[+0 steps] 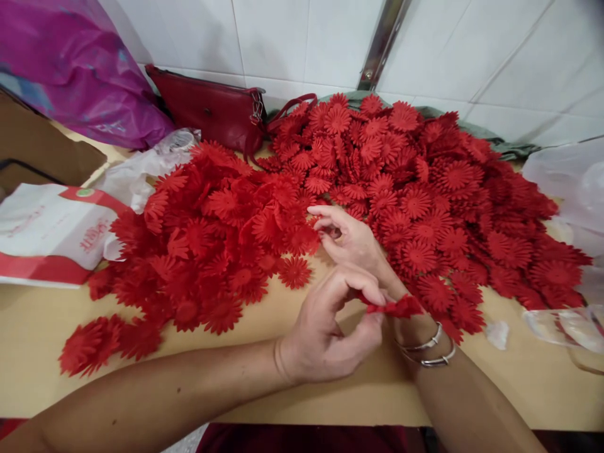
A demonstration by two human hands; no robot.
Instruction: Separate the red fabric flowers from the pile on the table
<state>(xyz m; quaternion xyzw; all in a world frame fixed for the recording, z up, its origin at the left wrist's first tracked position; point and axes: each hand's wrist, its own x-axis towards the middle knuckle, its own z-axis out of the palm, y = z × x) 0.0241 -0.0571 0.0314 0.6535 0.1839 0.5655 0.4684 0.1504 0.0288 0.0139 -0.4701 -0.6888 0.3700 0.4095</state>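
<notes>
White tiled wall rises behind a pale wood-coloured tabletop, where I see two heaps of many-petalled, thin red flower pieces: a left heap and a larger right heap. My view puts the left hand nearest me, its thumb and forefinger pinched on a red flower piece seen edge-on, held over the right wrist. Beyond it, the right hand reaches to the left heap's inner edge with curled fingers; I cannot tell whether they grip a piece. Two silver-coloured bangles circle that wrist. Against the wall leans a dark red, leather-like purse, beside a shiny purple bag.
</notes>
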